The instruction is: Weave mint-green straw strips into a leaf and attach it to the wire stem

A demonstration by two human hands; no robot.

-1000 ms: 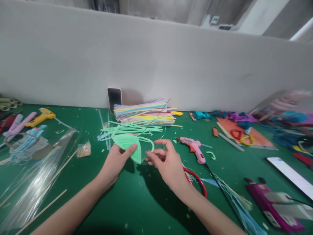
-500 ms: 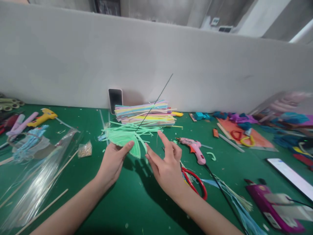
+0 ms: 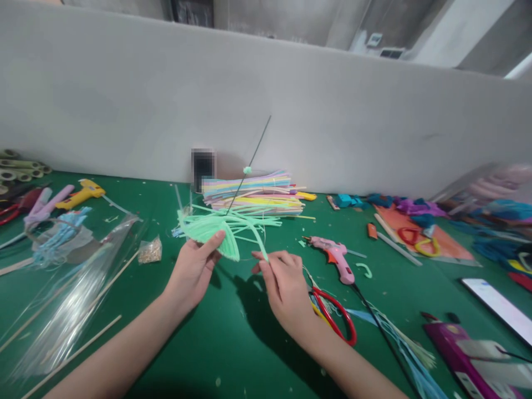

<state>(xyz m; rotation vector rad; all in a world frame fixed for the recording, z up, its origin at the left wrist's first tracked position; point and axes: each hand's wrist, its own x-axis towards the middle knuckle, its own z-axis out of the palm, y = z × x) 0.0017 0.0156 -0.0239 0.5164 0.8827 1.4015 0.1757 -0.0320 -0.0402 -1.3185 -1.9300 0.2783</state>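
A fan-shaped piece of pale green fuzzy strips is pinched in my left hand, thumb on top. From it one loose green strip arches to the right, its end held between the thumb and fingers of my right hand. A thin dark rod rises at a slant from behind the piece, with a small green tuft partway up. Loose green strips lie just behind the piece, partly hidden by it.
Behind lie bundled coloured strips and a blurred upright phone. To the right are a pink glue gun, red-handled scissors and a purple power strip. A yellow glue gun and plastic sleeves lie left.
My right hand has closed on the loose strip and drawn its end out to the right, away from the piece. The rod now stands steeper, and the view has shifted slightly.
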